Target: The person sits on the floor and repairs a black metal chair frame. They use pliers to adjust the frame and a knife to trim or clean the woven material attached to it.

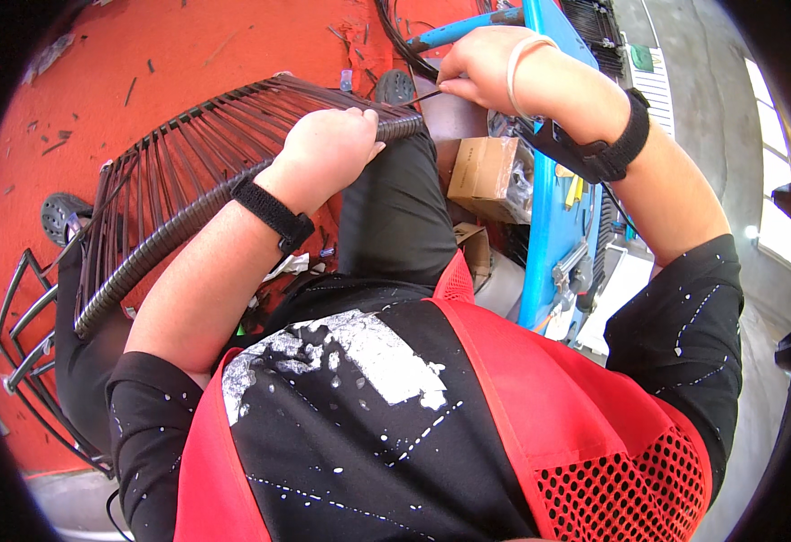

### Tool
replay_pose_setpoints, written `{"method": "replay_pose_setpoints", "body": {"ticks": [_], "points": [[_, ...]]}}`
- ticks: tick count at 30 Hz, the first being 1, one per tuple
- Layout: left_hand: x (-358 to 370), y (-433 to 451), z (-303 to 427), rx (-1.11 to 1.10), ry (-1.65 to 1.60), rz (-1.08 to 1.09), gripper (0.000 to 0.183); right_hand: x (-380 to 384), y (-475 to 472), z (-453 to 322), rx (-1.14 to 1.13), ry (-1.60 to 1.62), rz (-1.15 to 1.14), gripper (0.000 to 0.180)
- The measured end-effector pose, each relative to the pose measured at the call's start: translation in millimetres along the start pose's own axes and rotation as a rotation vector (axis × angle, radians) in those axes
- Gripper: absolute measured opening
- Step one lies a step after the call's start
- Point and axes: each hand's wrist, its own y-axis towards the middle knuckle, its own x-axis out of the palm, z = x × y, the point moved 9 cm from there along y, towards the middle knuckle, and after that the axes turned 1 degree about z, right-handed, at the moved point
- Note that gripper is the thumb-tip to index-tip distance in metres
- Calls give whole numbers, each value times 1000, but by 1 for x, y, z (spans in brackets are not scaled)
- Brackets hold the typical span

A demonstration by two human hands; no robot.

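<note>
A curved frame lies across my thighs, its near rail wrapped closely in dark brown strip and many strands running from it to the far rail. My left hand is closed on the wrapped rail near its right end. To the right and above, my right hand pinches a thin dark strand between thumb and fingers. That strand runs down to the frame's right end, where my left hand partly hides the place. Each wrist bears a black strap.
A blue bench with metal tools stands at my right. Below it are a cardboard box and a bundle of dark strands. Metal frames stand at the left. Strip scraps lie on the red floor.
</note>
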Motion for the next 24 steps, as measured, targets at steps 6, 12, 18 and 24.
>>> {"method": "replay_pose_setpoints", "body": {"ticks": [6, 12, 18, 24], "points": [[2, 1, -1, -12, -1, -6, 33, 11, 11, -1, 0, 31, -61, 19], [3, 1, -1, -7, -8, 3, 33, 20, 20, -11, 64, -65, -117, 16], [2, 2, -2, -19, -37, 16, 32, 23, 14, -45, 27, -267, -315, 23], [4, 3, -4, -43, -69, -22, 32, 8, 23, -43, 21, -219, -225, 20]]}}
